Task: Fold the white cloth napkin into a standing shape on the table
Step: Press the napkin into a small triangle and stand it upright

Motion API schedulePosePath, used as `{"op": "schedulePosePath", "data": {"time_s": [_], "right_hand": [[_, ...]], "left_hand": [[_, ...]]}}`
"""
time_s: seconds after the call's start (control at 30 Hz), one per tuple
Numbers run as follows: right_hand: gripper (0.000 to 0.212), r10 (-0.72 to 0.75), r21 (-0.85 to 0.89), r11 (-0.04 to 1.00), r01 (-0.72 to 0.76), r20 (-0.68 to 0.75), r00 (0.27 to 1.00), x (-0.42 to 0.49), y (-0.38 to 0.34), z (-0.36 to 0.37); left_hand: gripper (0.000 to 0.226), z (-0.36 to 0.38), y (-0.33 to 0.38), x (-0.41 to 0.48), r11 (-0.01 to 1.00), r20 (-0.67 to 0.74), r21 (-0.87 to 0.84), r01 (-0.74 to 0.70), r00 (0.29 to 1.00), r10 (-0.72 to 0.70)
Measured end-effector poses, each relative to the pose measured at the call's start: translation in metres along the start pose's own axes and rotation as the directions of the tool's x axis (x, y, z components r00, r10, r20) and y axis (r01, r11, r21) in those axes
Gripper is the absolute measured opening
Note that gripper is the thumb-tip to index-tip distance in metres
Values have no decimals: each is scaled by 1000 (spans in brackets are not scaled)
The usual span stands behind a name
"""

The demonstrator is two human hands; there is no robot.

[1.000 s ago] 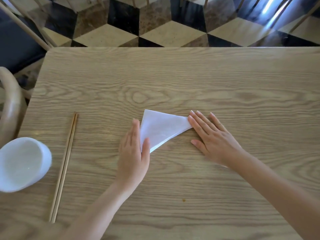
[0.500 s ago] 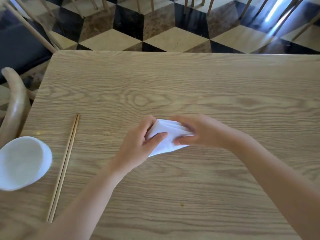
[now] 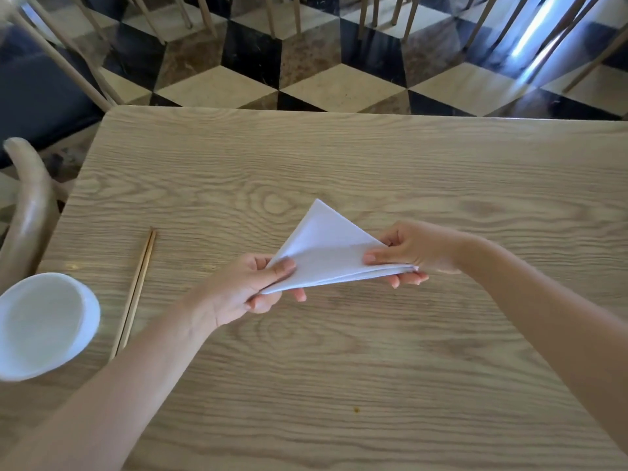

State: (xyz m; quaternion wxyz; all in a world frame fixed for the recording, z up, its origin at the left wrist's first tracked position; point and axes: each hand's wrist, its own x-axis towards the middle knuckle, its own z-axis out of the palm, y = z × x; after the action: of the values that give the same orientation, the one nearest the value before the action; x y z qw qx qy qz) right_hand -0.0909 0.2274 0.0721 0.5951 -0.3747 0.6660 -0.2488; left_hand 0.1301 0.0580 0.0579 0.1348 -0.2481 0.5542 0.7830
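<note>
The white cloth napkin (image 3: pixel 329 251) is folded into a layered triangle and held just above the wooden table (image 3: pixel 339 368), its apex pointing away from me. My left hand (image 3: pixel 249 287) pinches its left corner between thumb and fingers. At the right corner my right hand (image 3: pixel 413 253) grips the stacked layers, thumb on top and fingers underneath. The long folded edge faces me, with several layers visible.
A pair of wooden chopsticks (image 3: pixel 134 294) lies to the left of my hands. A white bowl (image 3: pixel 40 324) sits at the table's left edge. A curved wooden chair back (image 3: pixel 29 212) stands left of the table, and chair legs stand on the checkered floor beyond.
The napkin lay flat under both palms a second ago. Both hands then closed on its corners and lifted it off the table, spreading it into a wide triangle.
</note>
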Motion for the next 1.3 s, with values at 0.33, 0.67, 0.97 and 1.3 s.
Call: {"op": "schedulePosePath", "data": {"time_s": [0.33,0.67,0.97,1.3], "right_hand": [[38,-1,-689,605,-399,-501,865,-10,8,40],[48,-379,-708,705,-34,-417,826,64,-41,123],[61,-399,-778,606,-167,-479,782,54,2,129],[61,-303,-819,529,-223,-428,852,-1,52,85]], "left_hand": [[36,8,-29,-35,681,-610,621,387,784,111],[47,50,-39,3,337,-485,875,348,629,607],[54,18,-72,-11,163,-416,901,403,692,590],[54,18,-68,-13,249,-420,908,338,728,542]]}}
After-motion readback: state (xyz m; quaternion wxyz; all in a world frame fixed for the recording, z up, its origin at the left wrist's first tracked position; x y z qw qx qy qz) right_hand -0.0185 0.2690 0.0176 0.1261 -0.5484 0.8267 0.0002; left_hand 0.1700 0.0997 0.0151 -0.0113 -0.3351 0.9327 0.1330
